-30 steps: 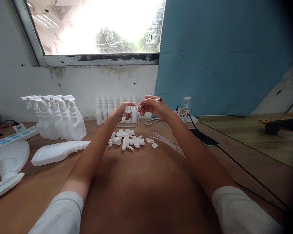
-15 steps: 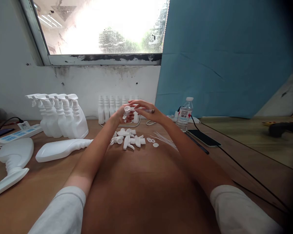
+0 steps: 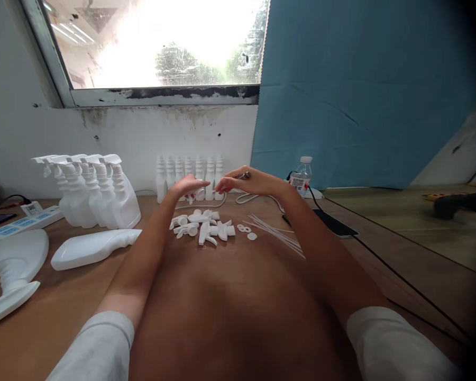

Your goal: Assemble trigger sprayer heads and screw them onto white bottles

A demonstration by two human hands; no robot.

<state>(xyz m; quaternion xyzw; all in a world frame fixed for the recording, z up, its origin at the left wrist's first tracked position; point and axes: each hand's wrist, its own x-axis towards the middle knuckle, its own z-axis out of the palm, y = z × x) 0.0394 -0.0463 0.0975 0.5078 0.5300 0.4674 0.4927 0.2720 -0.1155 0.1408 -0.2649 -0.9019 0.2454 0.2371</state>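
My left hand (image 3: 188, 186) is turned palm down above the table, its thumb stretched to the right. A bit of a white spray trigger head (image 3: 191, 199) shows under its curled fingers, which are mostly hidden. Close by on the right, my right hand (image 3: 248, 181) is bent at the wrist and closed around a slim metal tool (image 3: 244, 175) with a rounded end; its other end is hidden. Below the hands lies a loose pile of white spray trigger heads (image 3: 206, 230). Small white rings (image 3: 244, 228) and a white disc (image 3: 252, 236) lie just right of it.
Thin white tubes (image 3: 277, 235) lie under my right forearm. White spray bottles (image 3: 99, 193) stand at left, and slimmer bottles (image 3: 170, 177) by the wall. One bottle (image 3: 93, 248) lies flat. A water bottle (image 3: 301, 174), phone (image 3: 337, 223) and power strip (image 3: 27, 222) are around.
My left hand has turned from holding the trigger head with its round opening up to palm down, shifting slightly left. My right hand has drawn off it, keeping the metal tool.
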